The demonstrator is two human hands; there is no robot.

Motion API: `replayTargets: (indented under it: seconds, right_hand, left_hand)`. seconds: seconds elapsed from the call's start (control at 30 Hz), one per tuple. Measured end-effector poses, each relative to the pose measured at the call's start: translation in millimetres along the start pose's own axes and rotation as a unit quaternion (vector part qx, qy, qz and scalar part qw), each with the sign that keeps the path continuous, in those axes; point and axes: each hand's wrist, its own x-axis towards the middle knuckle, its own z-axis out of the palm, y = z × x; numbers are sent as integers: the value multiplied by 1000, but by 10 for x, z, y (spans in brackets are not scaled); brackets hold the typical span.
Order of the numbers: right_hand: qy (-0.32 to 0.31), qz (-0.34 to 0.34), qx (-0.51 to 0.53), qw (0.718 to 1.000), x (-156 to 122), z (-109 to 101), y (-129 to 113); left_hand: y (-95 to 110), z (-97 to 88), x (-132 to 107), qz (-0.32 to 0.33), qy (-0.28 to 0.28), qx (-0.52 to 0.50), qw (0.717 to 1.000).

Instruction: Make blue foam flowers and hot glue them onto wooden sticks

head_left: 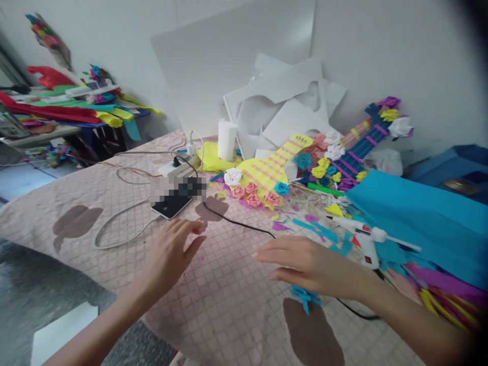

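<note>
My left hand hovers over the cloth just below a phone, its fingers bent and the thumb apart, with nothing in it. To the right, my right hand is stretched out above the table, fingers extended and thumb apart, also holding nothing that I can see. Partly covered by that hand is a small blue crepe paper piece, which seems to lie on the cloth. A white hot glue gun lies to the right of my right hand. Beyond both hands stands a yellow paper guitar trimmed with paper roses.
A black cord crosses the table, passing under my right hand. A power strip and a white roll stand behind the phone. Blue paper sheets cover the right side; white board offcuts lean on the wall.
</note>
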Motion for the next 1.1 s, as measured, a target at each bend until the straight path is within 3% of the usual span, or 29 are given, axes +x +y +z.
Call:
replayTargets:
  seconds: [0.07, 0.13, 0.27, 0.37, 0.47, 0.57, 0.67, 0.83, 0.97, 1.1]
  right_hand:
    - [72, 62, -4, 995, -362, -15, 23]
    - [155, 139, -10, 978, -664, 19, 75]
    - [374, 254, -64, 890, -1102, 214, 176]
    - [451, 282, -95, 842, -1293, 362, 219]
    - [461, 293, -121, 829, -1395, 429, 239]
    - [445, 293, -126, 837, -1443, 440, 228]
    - [430, 300, -103, 845, -1457, 441, 198]
    - [455, 319, -92, 826, -1461, 420, 191]
    - [429, 319, -80, 841, -1482, 380, 213]
    - [299, 310, -24, 902, -1452, 405, 198]
  left_hand:
    - [256, 90, 114, 18, -38, -66, 997]
    - [522, 185, 267, 28, -38, -110, 993]
    - [1005, 401, 602, 131, -72, -169, 974]
    - [1284, 582, 778, 186, -77, -197, 959]
    - [1458, 737, 839, 203, -85, -188, 957]
    - [1487, 833, 815, 188, -100, -174, 961]
    - [1378, 867, 782, 155, -102, -163, 969]
    - [1134, 842, 858, 87, -103, -168, 977]
    - [1108, 790, 919, 109, -222, -223, 943]
    - [1201, 746, 848, 148, -347, -266, 887]
